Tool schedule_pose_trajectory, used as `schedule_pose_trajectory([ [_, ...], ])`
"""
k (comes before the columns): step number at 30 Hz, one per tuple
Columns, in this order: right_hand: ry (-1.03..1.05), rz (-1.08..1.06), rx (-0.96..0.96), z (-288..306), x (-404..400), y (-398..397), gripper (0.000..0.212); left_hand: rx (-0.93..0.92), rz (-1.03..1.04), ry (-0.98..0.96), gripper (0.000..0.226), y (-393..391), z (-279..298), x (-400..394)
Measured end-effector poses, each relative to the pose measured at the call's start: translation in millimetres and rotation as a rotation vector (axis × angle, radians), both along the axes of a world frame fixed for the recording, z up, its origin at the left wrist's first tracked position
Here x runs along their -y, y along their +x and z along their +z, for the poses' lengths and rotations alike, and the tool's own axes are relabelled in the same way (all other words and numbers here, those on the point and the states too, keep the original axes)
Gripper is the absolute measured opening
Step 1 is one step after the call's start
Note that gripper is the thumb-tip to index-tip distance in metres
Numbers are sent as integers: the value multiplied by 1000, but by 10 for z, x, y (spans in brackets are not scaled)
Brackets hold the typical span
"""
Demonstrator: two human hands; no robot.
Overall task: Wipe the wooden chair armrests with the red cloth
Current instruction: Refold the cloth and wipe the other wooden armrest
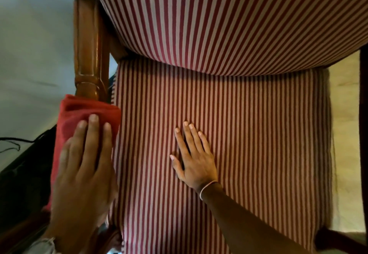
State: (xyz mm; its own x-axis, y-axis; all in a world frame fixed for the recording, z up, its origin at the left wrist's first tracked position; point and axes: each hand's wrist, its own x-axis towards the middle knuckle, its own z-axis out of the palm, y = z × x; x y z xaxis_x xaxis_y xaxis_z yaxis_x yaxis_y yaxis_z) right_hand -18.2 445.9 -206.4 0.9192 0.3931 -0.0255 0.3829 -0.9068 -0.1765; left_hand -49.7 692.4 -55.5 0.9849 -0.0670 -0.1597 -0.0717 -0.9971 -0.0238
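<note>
A red cloth (79, 112) is draped over the near part of the left wooden armrest (89, 50), which is glossy brown and runs up the left side of the chair. My left hand (83, 166) lies flat on top of the cloth, fingers together, pressing it onto the armrest. My right hand (193, 156) rests palm down with fingers spread on the red-and-white striped seat cushion (258, 144), holding nothing. The right armrest (363, 114) shows only as a dark strip at the right edge.
The striped backrest (219, 19) fills the top of the view. A pale wall or sheet (33, 45) lies left of the chair, with a dark object (22, 184) at lower left. Light floor (344, 134) shows at the right.
</note>
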Motion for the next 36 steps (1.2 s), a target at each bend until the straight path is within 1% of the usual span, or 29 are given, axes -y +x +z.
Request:
schedule_pose_trajectory([
  [4,-25,-3,3,19,-3,11,69,166,55,-37,67,950,30,38],
  [6,-12,0,7,8,-4,9,70,202,81,-45,64,1345,66,20],
  [7,-13,2,9,-3,-1,2,70,201,86,-46,63,1385,68,15],
  [9,-9,3,11,-7,-2,-6,71,193,107,-61,62,1122,62,32],
  [11,-28,7,17,-2,2,-9,71,135,128,-75,64,494,55,110],
  [13,-30,3,21,-6,2,2,71,30,91,-68,72,-134,63,157],
  [15,-26,-2,24,-25,2,4,71,-7,46,-47,75,-403,73,127],
  [17,-25,5,31,-46,-6,-7,70,20,32,-25,72,-207,56,75],
  [19,-25,9,43,-64,-9,-11,70,85,36,-19,69,296,38,60],
  [21,-34,17,48,-74,0,-10,70,168,85,-33,66,838,25,41],
  [23,-40,20,52,-66,-4,-14,70,192,120,-40,64,1005,34,39],
  [24,-40,20,56,-54,-10,-11,70,186,134,-45,63,878,26,48],
  [26,-45,20,53,-38,-2,-15,70,127,151,-43,64,273,16,105],
  [28,-53,25,48,-35,-1,-15,71,50,106,-41,72,-412,48,142],
  [29,-59,29,45,-44,-4,-20,72,-7,77,-18,78,-642,56,140],
  [30,-64,29,44,-59,-4,-17,72,-47,41,2,80,-721,50,114],
  [32,-66,32,39,-67,9,-22,72,-26,23,28,71,-485,52,81],
  [34,-72,30,39,-61,3,-19,72,40,42,19,66,29,64,109],
  [36,-73,33,36,-41,-5,-8,71,112,97,-22,65,642,75,89],
])
